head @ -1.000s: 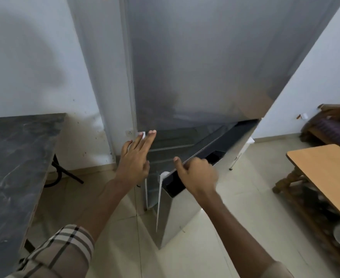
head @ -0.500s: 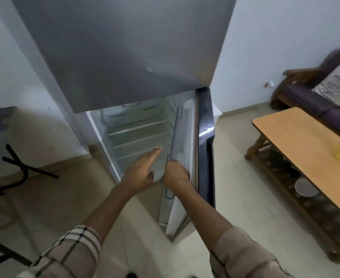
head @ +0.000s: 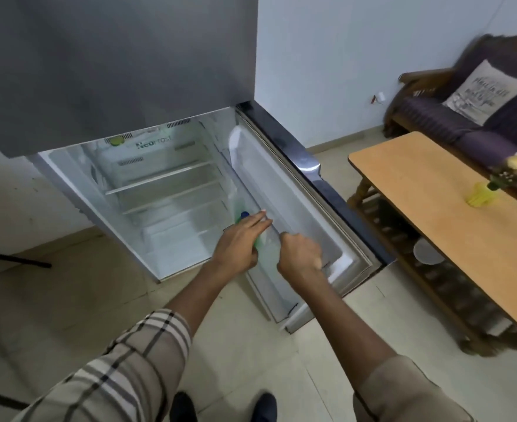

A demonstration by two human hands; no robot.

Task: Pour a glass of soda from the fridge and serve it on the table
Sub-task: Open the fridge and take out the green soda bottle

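Note:
The fridge [head: 114, 56] stands in front of me with its lower door [head: 299, 190] swung open to the right. Its inner shelves look bare. A green soda bottle [head: 260, 243] with a blue cap [head: 244, 215] stands in the door's shelf, mostly hidden by my left hand. My left hand [head: 239, 242] lies against the bottle with its fingers stretched out flat, not closed around it. My right hand [head: 301, 257] is closed on the rail of the door shelf, just right of the bottle. No glass is in sight.
A low wooden table [head: 433, 193] stands to the right, close to the open door, with a yellow vase of flowers [head: 481, 194] on it and a plate [head: 427, 252] on its lower rack. Behind it is a dark sofa [head: 452, 123] with a cushion. A black stand leg [head: 13, 261] is at left.
The lower door has swung from barely open to wide open. My left hand has moved from the fridge's front edge onto the bottle in the door shelf. My right hand stayed on the door.

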